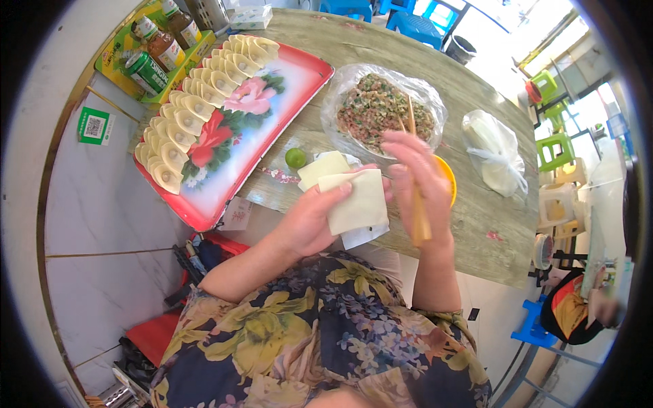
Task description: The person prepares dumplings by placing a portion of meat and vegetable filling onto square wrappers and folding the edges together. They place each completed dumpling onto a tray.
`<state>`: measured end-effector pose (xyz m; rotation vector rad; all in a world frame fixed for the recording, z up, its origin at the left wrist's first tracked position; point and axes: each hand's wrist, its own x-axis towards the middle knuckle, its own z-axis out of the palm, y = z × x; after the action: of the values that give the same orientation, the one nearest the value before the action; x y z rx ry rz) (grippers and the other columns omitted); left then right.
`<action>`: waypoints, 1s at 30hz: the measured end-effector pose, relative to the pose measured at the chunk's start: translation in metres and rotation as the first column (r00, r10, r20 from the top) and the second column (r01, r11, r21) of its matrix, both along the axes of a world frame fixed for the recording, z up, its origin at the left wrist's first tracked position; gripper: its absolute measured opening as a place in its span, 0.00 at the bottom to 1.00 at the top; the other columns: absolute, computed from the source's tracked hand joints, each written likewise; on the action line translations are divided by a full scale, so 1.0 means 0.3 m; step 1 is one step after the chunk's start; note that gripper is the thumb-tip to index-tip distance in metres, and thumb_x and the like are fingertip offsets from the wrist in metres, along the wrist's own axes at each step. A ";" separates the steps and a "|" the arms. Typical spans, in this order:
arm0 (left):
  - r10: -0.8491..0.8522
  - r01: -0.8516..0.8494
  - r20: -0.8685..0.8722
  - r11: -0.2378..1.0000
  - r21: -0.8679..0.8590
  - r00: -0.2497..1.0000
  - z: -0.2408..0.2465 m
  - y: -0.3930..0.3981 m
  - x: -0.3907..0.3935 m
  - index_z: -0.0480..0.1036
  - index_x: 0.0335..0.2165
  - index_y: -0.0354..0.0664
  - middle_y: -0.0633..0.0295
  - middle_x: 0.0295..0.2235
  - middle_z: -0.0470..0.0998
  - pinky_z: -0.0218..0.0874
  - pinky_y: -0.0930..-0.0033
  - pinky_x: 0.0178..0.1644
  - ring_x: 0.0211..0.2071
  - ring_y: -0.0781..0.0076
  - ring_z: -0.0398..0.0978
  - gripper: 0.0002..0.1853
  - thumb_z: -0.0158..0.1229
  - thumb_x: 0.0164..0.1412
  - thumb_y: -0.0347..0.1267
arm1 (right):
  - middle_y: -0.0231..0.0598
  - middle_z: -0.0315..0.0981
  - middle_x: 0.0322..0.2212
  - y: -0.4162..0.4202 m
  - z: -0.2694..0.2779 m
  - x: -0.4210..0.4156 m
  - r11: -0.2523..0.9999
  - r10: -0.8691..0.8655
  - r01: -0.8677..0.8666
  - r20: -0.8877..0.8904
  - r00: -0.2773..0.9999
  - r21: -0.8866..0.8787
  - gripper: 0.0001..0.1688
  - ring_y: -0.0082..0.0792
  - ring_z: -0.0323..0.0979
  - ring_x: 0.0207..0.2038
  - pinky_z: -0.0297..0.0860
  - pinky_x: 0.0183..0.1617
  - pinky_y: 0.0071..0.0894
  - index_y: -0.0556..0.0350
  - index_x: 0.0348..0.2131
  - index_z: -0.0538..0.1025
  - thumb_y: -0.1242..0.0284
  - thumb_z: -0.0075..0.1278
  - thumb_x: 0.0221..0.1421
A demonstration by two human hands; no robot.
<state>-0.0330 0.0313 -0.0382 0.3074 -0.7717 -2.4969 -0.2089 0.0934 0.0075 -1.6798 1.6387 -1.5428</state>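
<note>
A square dough wrapper (pixel 358 203) lies flat in my left hand (pixel 311 219), with the thumb pressed on its top. My right hand (pixel 426 186), slightly blurred, grips a pair of wooden chopsticks (pixel 419 217); their tips reach toward the minced filling (pixel 380 107). That filling, meat mixed with green bits, is heaped in a dish lined with a clear plastic bag (pixel 331 115). Behind my left hand are more wrappers (pixel 322 169) on the table. On the left, a red-rimmed floral tray (pixel 293 109) carries rows of folded wontons (pixel 171 153) along its far-left side.
A green lime-like ball (pixel 295 158) sits between tray and wrappers. A yellow bowl (pixel 449 176) is partly hidden behind my right hand. Farther right lies a knotted white plastic bag (pixel 495 153). Bottles (pixel 166 48) and a green can (pixel 147 71) stand beyond the tray, by the wall.
</note>
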 end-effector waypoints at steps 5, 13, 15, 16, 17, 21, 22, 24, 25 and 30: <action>0.079 -0.092 0.091 0.984 0.151 0.993 0.024 -0.050 -0.016 0.57 0.64 0.29 0.42 0.61 0.67 0.60 0.47 0.67 0.62 0.48 0.68 0.27 0.41 0.74 0.36 | 0.46 0.76 0.47 0.057 0.024 -0.153 0.974 -0.203 0.193 -0.078 0.976 -0.122 0.11 0.34 0.77 0.41 0.74 0.46 0.34 0.66 0.41 0.80 0.77 0.48 0.66; 0.060 -0.096 0.153 0.965 0.245 0.986 -0.028 -0.088 -0.064 0.57 0.62 0.23 0.38 0.60 0.68 0.59 0.44 0.67 0.61 0.44 0.69 0.27 0.36 0.74 0.34 | 0.44 0.80 0.38 0.130 0.078 -0.189 0.943 -0.334 0.331 -0.087 0.939 -0.042 0.04 0.31 0.77 0.41 0.72 0.46 0.28 0.68 0.33 0.80 0.84 0.55 0.58; 0.082 -0.130 0.191 0.957 0.257 0.978 -0.016 -0.085 -0.076 0.57 0.62 0.23 0.38 0.60 0.68 0.58 0.44 0.67 0.61 0.44 0.68 0.27 0.36 0.74 0.34 | 0.44 0.80 0.38 0.129 0.055 -0.193 0.941 -0.337 0.338 0.020 0.941 -0.036 0.04 0.31 0.77 0.41 0.72 0.47 0.28 0.69 0.34 0.80 0.85 0.55 0.57; 0.092 -0.142 0.194 0.955 0.261 0.977 -0.013 -0.086 -0.079 0.57 0.62 0.23 0.38 0.60 0.67 0.58 0.44 0.68 0.61 0.44 0.68 0.27 0.36 0.74 0.34 | 0.44 0.80 0.38 0.123 0.044 -0.198 0.932 -0.358 0.360 0.036 0.933 -0.051 0.04 0.31 0.77 0.41 0.73 0.47 0.28 0.69 0.34 0.80 0.85 0.55 0.57; 0.103 -0.155 0.197 0.952 0.265 0.975 -0.011 -0.087 -0.082 0.57 0.62 0.22 0.38 0.60 0.67 0.58 0.45 0.68 0.62 0.44 0.68 0.27 0.36 0.74 0.34 | 0.43 0.80 0.38 0.112 0.032 -0.205 0.922 -0.378 0.381 0.053 0.924 -0.066 0.04 0.30 0.77 0.41 0.73 0.47 0.28 0.69 0.34 0.80 0.85 0.55 0.58; 0.107 -0.152 0.181 0.954 0.259 0.978 -0.016 -0.094 -0.080 0.57 0.62 0.22 0.38 0.61 0.67 0.57 0.45 0.68 0.63 0.45 0.67 0.27 0.37 0.74 0.34 | 0.43 0.81 0.38 0.069 -0.022 -0.234 0.920 -0.372 0.387 0.164 0.913 -0.064 0.04 0.30 0.77 0.41 0.73 0.47 0.28 0.69 0.35 0.80 0.84 0.55 0.59; 0.109 -0.152 0.178 0.956 0.252 0.978 -0.015 -0.097 -0.077 0.57 0.62 0.22 0.38 0.61 0.67 0.57 0.45 0.68 0.63 0.45 0.66 0.27 0.37 0.74 0.34 | 0.43 0.81 0.38 0.066 -0.033 -0.239 0.919 -0.371 0.387 0.170 0.913 -0.077 0.04 0.30 0.77 0.41 0.73 0.47 0.28 0.69 0.35 0.80 0.84 0.55 0.59; 0.114 -0.153 0.171 0.959 0.239 0.979 -0.015 -0.101 -0.073 0.57 0.63 0.22 0.38 0.61 0.67 0.56 0.46 0.69 0.63 0.45 0.66 0.28 0.37 0.74 0.34 | 0.43 0.81 0.38 0.064 -0.050 -0.247 0.916 -0.367 0.388 0.180 0.913 -0.102 0.04 0.30 0.77 0.41 0.74 0.47 0.28 0.69 0.35 0.80 0.85 0.55 0.59; 0.114 -0.153 0.172 0.960 0.232 0.978 -0.014 -0.103 -0.072 0.57 0.63 0.22 0.38 0.61 0.67 0.56 0.46 0.69 0.63 0.45 0.66 0.28 0.37 0.74 0.34 | 0.43 0.81 0.38 0.065 -0.052 -0.247 0.916 -0.365 0.388 0.187 0.912 -0.102 0.04 0.30 0.77 0.41 0.74 0.47 0.28 0.69 0.35 0.80 0.84 0.55 0.59; 0.122 -0.157 0.160 0.961 0.227 0.980 -0.016 -0.114 -0.073 0.57 0.63 0.22 0.38 0.61 0.67 0.56 0.47 0.69 0.63 0.45 0.67 0.28 0.37 0.74 0.35 | 0.44 0.81 0.38 0.074 -0.065 -0.247 0.918 -0.352 0.385 0.249 0.902 -0.098 0.05 0.30 0.77 0.40 0.74 0.46 0.28 0.70 0.35 0.80 0.84 0.55 0.60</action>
<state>-0.0549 -0.0030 -0.0430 0.6122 -0.4829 -2.4533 -0.2828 0.1155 -0.0120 -1.2408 1.8328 -1.9943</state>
